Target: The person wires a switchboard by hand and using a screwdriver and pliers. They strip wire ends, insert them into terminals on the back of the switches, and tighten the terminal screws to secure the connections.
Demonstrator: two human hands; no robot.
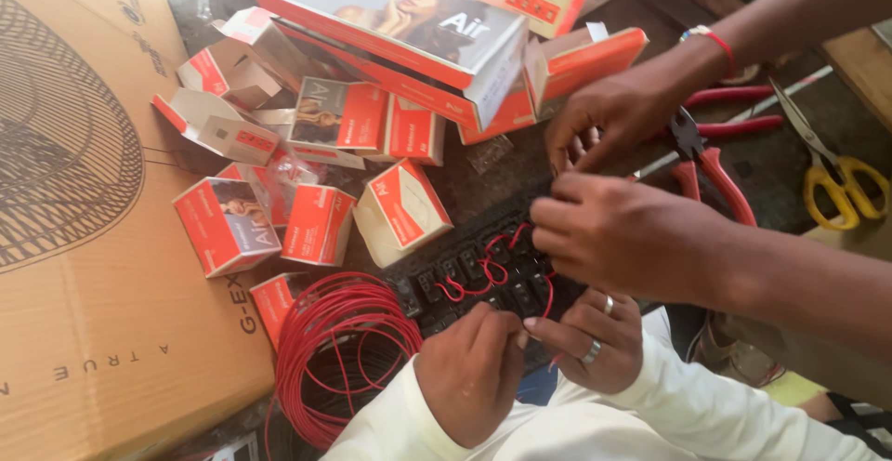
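Note:
A black switch board (465, 275) with several rocker switches and short red wire links lies in the middle. My left hand (469, 373), in a white sleeve, is closed on the board's near edge, fingertips pinched against those of my right hand. My right hand (595, 342), wearing two rings, grips the same edge, and a bit of red wire shows beneath it. Another person's two bare hands (623, 233) reach in from the right. One rests on the board's right end; the other (609, 112), with a red wrist band, is just behind it.
A coil of red wire (339, 354) lies left of my hands. Several red and white small boxes (321, 224) and larger cartons (400, 24) are scattered behind. A big brown carton (102, 266) fills the left. Red-handled pliers (711, 159) and yellow-handled scissors (836, 182) lie on the right.

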